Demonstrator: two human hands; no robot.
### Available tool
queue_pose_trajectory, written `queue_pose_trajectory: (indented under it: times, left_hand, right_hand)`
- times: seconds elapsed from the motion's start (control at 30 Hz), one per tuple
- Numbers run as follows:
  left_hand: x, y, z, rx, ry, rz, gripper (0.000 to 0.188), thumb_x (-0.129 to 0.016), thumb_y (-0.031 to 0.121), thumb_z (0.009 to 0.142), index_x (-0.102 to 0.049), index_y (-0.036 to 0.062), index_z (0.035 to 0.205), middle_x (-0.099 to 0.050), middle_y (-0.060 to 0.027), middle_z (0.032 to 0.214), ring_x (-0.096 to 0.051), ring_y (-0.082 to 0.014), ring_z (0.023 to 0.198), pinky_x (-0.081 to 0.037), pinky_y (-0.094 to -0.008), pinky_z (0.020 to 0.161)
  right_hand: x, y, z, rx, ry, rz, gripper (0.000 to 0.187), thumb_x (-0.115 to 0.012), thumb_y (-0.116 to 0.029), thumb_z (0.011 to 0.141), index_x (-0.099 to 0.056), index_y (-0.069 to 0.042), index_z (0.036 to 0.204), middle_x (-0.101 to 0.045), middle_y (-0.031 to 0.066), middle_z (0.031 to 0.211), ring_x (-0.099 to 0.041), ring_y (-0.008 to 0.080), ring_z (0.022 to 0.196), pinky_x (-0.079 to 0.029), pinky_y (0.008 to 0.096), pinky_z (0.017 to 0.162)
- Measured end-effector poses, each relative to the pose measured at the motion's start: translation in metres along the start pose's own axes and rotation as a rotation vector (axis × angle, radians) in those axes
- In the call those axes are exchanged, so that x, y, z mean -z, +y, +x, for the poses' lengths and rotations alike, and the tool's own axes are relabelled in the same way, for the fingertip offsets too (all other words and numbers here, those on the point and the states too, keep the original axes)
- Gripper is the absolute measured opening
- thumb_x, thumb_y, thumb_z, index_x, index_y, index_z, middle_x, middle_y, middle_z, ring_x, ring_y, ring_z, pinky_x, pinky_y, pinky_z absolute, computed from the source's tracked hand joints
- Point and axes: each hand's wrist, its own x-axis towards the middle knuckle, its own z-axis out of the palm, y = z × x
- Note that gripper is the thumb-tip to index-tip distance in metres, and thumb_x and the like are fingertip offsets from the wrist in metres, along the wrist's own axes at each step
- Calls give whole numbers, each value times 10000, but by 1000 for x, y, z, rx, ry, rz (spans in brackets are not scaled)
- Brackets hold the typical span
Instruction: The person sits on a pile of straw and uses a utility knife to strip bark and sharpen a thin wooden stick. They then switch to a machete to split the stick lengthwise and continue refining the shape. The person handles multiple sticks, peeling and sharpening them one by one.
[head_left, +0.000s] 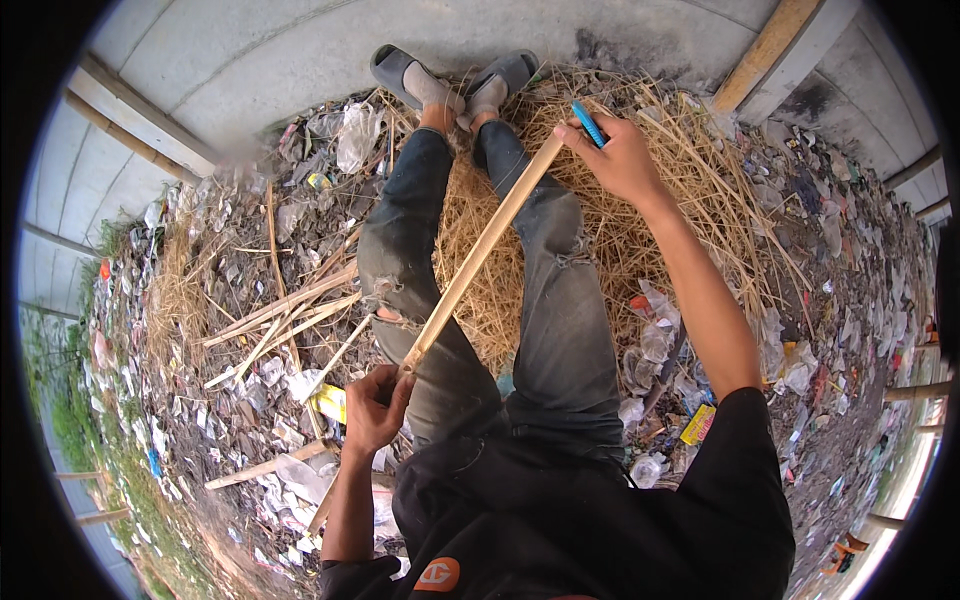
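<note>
A long, flat bamboo strip (480, 250) slants across my legs, from near my left hip up to the far right. My left hand (376, 408) is closed around its near end, thumb along the strip. At the far end, my right hand (618, 160) grips a blue utility knife (588, 124), with the thumb and fingers against the strip's tip. The knife's blade cannot be made out. Under the strip are my legs in worn dark jeans (565, 310), torn at the knees.
Thin bamboo shavings (690, 190) lie heaped between and right of my legs. Several split bamboo pieces (290, 315) rest at left. Plastic litter (360, 135) covers the ground. Past my grey slippers (503, 75) stands a concrete wall (480, 30), with a bamboo post (770, 50) at right.
</note>
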Motion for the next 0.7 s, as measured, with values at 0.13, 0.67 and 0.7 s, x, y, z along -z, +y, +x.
queue_pose_trajectory:
  times: [0.13, 0.67, 0.7]
  left_hand:
    - [0, -6, 0, -13, -19, 28, 246, -713, 175, 953, -634, -21, 826, -496, -24, 562, -397, -72, 528, -326, -288, 490]
    - [-11, 56, 30, -400, 695, 594, 379, -800, 150, 865, -687, 39, 1209, -651, -162, 1207, -668, -246, 1038, -529, -378, 886]
    - [-15, 60, 34, -557, 909, 711, 384, -794, 142, 867, -682, 42, 1220, -616, -172, 1300, -640, -258, 1130, -511, -393, 949]
  right_hand:
    - [-4, 17, -3, 8, 36, 126, 473, -660, -413, 1005, -702, -8, 764, -489, 20, 538, -436, 133, 484, -329, 355, 483]
    - [-23, 85, -65, -598, 380, 740, 333, -670, -305, 991, -637, -17, 828, -549, 18, 617, -446, 126, 463, -348, 332, 469]
    - [-20, 89, -76, -661, 433, 888, 306, -675, -295, 987, -634, -18, 863, -548, 17, 627, -435, 121, 458, -343, 325, 466]
